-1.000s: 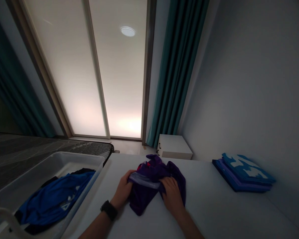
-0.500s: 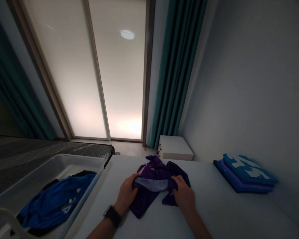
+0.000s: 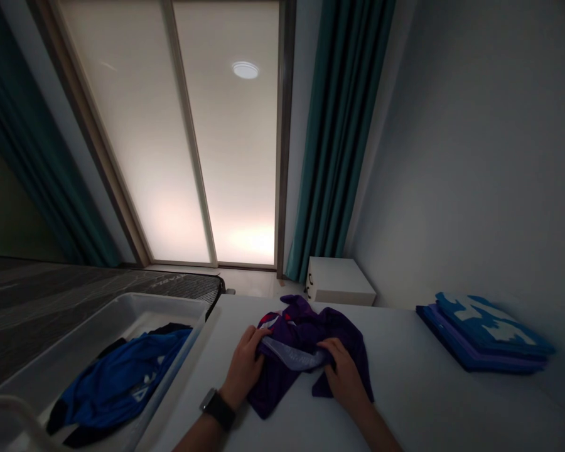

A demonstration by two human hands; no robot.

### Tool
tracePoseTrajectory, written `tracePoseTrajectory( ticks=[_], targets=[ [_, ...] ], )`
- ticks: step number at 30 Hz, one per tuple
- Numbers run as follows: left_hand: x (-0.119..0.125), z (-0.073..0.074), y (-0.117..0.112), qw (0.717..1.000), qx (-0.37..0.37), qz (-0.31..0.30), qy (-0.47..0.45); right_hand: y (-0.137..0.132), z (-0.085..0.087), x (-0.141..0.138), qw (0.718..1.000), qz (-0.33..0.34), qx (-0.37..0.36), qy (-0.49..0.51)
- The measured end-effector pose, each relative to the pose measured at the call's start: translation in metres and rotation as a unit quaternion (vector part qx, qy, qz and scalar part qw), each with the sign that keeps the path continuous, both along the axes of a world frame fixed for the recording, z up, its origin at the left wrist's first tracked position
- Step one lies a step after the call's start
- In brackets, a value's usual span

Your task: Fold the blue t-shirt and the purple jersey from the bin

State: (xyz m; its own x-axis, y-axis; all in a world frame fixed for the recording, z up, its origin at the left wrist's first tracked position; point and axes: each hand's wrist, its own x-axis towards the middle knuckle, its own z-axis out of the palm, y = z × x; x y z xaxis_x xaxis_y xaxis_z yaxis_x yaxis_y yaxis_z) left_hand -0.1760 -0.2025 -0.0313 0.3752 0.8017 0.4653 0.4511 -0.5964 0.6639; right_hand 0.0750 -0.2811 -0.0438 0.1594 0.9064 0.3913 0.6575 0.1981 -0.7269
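**What's in front of the person?**

A crumpled purple garment (image 3: pixel 306 358) lies bunched on a white desk (image 3: pixel 428 402), a little left of the desk's middle. A pale lilac band (image 3: pixel 294 353) runs across its folds, and a small patch of red shows near the top edge.

**And the hands?**

Both are down on the cloth, close together. The left hand (image 3: pixel 242 367) is curled over the band's left end, with its fingers bent and a fold of cloth held beneath them. The right hand (image 3: pixel 346 370) does the same at the band's right end — only partly closed, but clearly holding the fabric. (A black wristwatch (image 3: pixel 218 408) sits on the left wrist.)

**What else is nearby?**

To the left, just beside the desk, is a white plastic tray (image 3: pixel 169 309) with a crumpled blue garment (image 3: pixel 117 386) inside. Well off to the right lies a neat stack of folded blue and purple cloth (image 3: pixel 483 336), against the wall. Beyond the desk are a low white cabinet (image 3: pixel 339 281), a teal curtain (image 3: pixel 343 125) and a tall frosted glass door (image 3: pixel 188 144).
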Motion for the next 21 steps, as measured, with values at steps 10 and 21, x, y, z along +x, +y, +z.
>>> tracePoseTrajectory(
  ticks=[10, 21],
  targets=[
    [0.024, 0.045, -0.057, 0.955, 0.171, -0.123, 0.211, 0.004, -0.006, 0.014, 0.994, -0.034, -0.024, 0.098],
    [0.011, 0.02, -0.036, 0.932, 0.062, -0.039, 0.355, 0.003, 0.001, 0.022, 0.985, -0.111, 0.031, 0.13]
  ],
)
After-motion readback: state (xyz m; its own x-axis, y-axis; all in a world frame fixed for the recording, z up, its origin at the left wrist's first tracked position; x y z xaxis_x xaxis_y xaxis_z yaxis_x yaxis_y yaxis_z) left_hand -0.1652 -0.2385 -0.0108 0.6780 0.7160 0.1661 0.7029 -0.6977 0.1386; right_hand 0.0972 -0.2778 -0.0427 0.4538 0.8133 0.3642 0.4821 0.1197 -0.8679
